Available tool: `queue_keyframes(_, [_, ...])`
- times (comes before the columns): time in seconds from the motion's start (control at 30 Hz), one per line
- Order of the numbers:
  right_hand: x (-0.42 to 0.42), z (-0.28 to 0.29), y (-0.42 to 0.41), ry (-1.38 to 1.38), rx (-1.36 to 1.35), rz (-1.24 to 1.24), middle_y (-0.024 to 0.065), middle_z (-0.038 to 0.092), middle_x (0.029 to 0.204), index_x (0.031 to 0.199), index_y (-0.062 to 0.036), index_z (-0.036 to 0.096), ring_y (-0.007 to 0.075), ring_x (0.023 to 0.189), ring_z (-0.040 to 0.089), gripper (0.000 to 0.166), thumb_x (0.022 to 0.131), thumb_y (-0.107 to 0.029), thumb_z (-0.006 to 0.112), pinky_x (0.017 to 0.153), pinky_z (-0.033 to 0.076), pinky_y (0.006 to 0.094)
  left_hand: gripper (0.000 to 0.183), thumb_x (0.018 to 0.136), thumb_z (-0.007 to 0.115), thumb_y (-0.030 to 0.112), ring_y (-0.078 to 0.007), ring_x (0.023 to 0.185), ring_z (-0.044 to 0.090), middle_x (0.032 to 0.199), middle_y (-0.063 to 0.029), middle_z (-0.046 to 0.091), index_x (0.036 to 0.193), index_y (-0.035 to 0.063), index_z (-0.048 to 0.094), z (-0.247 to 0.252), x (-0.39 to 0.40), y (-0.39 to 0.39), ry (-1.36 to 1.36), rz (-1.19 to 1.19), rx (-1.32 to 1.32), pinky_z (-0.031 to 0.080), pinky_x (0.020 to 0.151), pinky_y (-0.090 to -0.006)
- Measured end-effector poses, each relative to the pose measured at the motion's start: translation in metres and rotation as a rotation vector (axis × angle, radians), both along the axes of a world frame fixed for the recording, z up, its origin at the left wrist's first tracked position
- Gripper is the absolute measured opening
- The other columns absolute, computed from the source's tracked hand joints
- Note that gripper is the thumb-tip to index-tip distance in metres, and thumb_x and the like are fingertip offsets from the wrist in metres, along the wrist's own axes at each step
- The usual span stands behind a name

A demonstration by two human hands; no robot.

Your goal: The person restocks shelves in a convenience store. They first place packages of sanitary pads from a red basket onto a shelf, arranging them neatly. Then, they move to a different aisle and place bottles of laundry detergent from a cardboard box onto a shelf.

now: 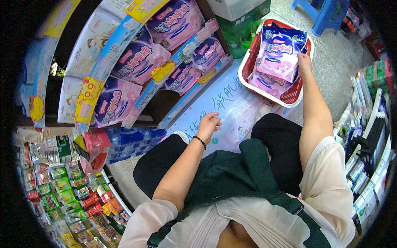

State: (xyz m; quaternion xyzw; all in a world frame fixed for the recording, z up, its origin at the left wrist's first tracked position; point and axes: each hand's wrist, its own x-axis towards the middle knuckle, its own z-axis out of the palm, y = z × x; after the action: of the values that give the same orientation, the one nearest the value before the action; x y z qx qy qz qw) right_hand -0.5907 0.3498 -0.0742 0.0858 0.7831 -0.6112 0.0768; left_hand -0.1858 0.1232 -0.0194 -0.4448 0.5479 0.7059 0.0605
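Observation:
My right hand [305, 65] grips the right edge of a purple and pink plastic package of sleep pants [277, 54] with a dark blue top. That package is over a red plastic shopping basket [244, 68] with a white rim. Beneath it, a similar pink package [268, 84] lies in the basket, partly covered. My left hand [209, 124], with a dark beaded bracelet at the wrist, hovers before the shelves. Its fingers are loosely curled and hold nothing.
On the left, a display shelf [186, 59] carries several pink packages [136, 60] and yellow price tags. Green bottles [234, 42] stand beyond it, near a blue plastic stool [330, 15]. Snack packets [66, 195] fill a rack at lower left; hangers [361, 90] line the right.

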Motion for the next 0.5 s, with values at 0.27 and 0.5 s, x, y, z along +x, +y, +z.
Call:
queue_keyframes(0.27, [0.077, 0.131, 0.004, 0.037, -0.125, 0.353, 0.0050, 0.056, 0.070, 0.080, -0.0019, 0.056, 0.0136, 0.060, 0.053, 0.014, 0.078, -0.015, 0.052, 0.055, 0.044, 0.0275, 0.045, 0.079, 0.057, 0.015, -0.0179, 0.085, 0.052, 0.096, -0.0078, 0.051, 0.118, 0.0001, 0.040, 0.037, 0.025, -0.005, 0.190, 0.030, 0.103, 0.046, 0.068, -0.0284])
queue_keyframes(0.5, [0.228, 0.178, -0.076, -0.095, -0.080, 0.864, -0.0008, 0.052, 0.069, 0.080, -0.0063, 0.054, 0.0086, 0.062, 0.051, 0.006, 0.079, -0.012, 0.055, 0.055, 0.042, 0.0226, 0.046, 0.078, 0.060, 0.024, -0.0237, 0.099, 0.051, 0.108, -0.0116, 0.052, 0.115, 0.0047, 0.043, 0.057, 0.076, -0.020, 0.561, 0.191, 0.714, 0.042, 0.083, -0.0425])
